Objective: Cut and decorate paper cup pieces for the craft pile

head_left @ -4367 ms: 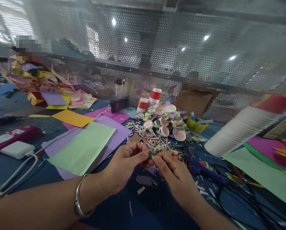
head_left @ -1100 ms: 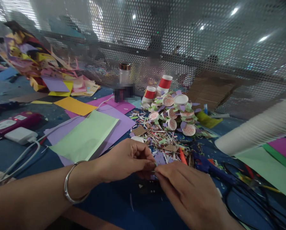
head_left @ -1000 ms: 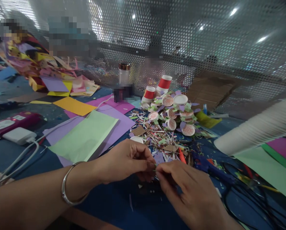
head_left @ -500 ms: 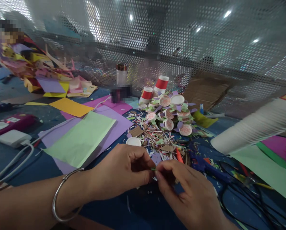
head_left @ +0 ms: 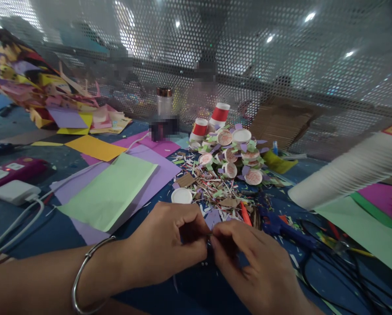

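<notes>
My left hand (head_left: pixel 164 247), with a silver bangle (head_left: pixel 80 273) at the wrist, is closed in a pinch low in the middle of the view. My right hand (head_left: pixel 258 267) pinches from the other side, its thumb and forefinger meeting the left fingertips. Between them is a tiny green paper piece (head_left: pixel 210 234), mostly hidden by the fingers. Just beyond the hands lie a white paper disc (head_left: pixel 181 196), a purple paper scrap (head_left: pixel 213 218) and a heap of paper shreds (head_left: pixel 215 188). A blue glue gun (head_left: pixel 281 227) rests past my right hand.
Several small cup-bottom pieces with paper tabs (head_left: pixel 230 169) are piled behind the shreds, near red-and-white paper cups (head_left: pixel 220 114). Stacked white cups (head_left: pixel 347 170) lean at right above black cable (head_left: pixel 343 280). Green paper (head_left: pixel 110 192), a white charger (head_left: pixel 15 192) and a lidded bottle (head_left: pixel 164 103) are leftward.
Both hands keep pinching together, with slight finger movement. The green piece shows less between the fingertips. The whole view has shifted slightly.
</notes>
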Motion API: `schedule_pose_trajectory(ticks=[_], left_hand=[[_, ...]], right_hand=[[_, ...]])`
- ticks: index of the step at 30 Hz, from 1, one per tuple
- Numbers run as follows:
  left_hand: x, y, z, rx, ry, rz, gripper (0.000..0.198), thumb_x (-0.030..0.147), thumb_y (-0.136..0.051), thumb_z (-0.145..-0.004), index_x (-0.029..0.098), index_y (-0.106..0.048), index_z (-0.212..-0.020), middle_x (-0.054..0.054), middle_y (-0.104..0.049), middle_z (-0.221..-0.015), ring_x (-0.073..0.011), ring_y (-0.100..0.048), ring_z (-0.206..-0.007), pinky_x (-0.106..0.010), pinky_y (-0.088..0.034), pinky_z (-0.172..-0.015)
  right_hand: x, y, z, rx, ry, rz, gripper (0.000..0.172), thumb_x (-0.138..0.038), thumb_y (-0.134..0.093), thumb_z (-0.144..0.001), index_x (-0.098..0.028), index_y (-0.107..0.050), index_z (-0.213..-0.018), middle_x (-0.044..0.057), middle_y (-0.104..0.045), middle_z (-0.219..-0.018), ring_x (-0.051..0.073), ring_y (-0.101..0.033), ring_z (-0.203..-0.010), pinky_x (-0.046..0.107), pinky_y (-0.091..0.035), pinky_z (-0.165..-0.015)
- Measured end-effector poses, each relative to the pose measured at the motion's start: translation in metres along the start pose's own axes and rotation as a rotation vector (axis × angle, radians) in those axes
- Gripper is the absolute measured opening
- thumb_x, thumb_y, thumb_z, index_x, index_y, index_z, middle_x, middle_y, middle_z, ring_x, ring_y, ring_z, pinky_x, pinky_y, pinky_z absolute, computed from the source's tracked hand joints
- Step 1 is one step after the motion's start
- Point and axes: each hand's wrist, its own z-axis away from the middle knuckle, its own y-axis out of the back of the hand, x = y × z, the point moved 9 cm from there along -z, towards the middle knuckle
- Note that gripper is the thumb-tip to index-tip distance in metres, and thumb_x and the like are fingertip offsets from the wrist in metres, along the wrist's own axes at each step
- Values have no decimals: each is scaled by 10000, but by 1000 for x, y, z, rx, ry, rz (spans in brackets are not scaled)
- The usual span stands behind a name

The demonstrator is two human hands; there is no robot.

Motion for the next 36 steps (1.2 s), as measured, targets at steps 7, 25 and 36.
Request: schedule_pose_trajectory(ticks=[7, 25, 36], left_hand=[[-10, -7, -5, -134, 105, -31, 88, 217, -608, -814, 192, -692, -809, 31, -700, -673, -117, -625, -612, -203, -422, -548], [-1, -4, -5, -34, -52, -22, 106, 197, -578, -798, 182, -573, -693, 35, -582, -555, -99, -528, -505, -211, -376, -491], [27, -1, 10, 126, -404, -319, 189, 109, -548, -836, 178, -526, -661, 25, -556, -572, -91, -473, -521, -238, -325, -505]], right_hand=[[4, -6, -2, -51, -36, 28, 144, -134, -558, -890, -197, -594, -766, -47, -607, -627, 87, -575, -526, 212, -427, -545], [13, -11, 4, -67, -201, -101, 99, -165, -553, -922, -223, -591, -850, -63, -625, -650, 75, -581, -500, 168, -432, -473], [14, -12, 10, -87, -162, -24, 92, -156, -552, -928, -244, -577, -915, -58, -661, -696, 103, -650, -568, 191, -497, -548]])
